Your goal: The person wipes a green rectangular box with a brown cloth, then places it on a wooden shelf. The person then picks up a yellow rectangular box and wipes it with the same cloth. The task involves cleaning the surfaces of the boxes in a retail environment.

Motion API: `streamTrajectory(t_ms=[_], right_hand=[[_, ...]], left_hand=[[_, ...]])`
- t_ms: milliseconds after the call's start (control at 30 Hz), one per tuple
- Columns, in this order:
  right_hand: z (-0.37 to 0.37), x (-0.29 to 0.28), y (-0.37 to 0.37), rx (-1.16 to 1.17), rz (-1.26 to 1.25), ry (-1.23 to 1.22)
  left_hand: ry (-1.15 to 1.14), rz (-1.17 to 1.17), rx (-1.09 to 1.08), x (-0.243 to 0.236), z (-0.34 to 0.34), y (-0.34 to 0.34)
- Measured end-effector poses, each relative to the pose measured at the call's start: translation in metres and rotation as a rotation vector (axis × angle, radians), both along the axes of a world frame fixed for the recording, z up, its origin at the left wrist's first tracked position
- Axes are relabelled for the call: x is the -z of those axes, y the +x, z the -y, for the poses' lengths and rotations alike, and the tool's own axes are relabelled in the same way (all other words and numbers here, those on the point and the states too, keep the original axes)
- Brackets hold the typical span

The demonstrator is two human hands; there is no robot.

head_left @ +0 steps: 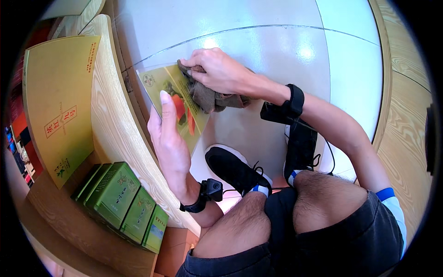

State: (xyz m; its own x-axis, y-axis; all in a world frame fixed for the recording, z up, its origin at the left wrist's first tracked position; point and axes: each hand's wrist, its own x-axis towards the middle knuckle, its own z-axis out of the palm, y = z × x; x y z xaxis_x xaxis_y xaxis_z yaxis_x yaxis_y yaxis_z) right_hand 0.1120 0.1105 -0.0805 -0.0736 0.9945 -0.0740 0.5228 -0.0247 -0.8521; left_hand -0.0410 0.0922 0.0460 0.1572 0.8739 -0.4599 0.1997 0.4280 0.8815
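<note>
My left hand (169, 134) grips a thin, glossy yellow-green printed panel (179, 107) by its left edge, thumb on the front and fingers behind. The panel is tilted and carries a picture with red shapes. A crumpled brown cloth (210, 97) is bunched in my right hand (216, 68), whose fingers are curled over the panel's upper right edge. Part of the panel is hidden under the cloth and my left thumb.
On my left, a wooden shelf (108, 87) holds a large upright yellow board (64, 92) and several green boxes (117, 194). Glossy floor tiles (272, 51) lie ahead. My black shoes (237, 168) are below the cloth. A wooden surface (406, 111) runs along the right.
</note>
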Motion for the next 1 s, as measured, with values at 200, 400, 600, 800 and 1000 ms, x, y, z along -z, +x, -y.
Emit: streamTrajectory(t_ms=[200, 400, 600, 800, 1000], right_hand=[[0.012, -0.005, -0.002, -0.045, -0.010, 0.020], [0.022, -0.001, -0.005, -0.045, -0.046, 0.060], [0.034, -0.005, -0.007, -0.055, -0.019, 0.031], [0.048, -0.007, -0.012, -0.055, -0.072, -0.004], [0.062, -0.011, -0.015, -0.058, -0.086, -0.005]], left_hand=[[-0.013, -0.024, -0.020, -0.003, 0.000, 0.001], [-0.028, -0.010, -0.036, -0.003, 0.001, 0.002], [0.008, -0.046, -0.008, -0.001, 0.001, 0.000], [0.019, -0.057, -0.011, -0.001, 0.001, 0.001], [0.009, -0.037, -0.034, -0.001, 0.002, 0.003]])
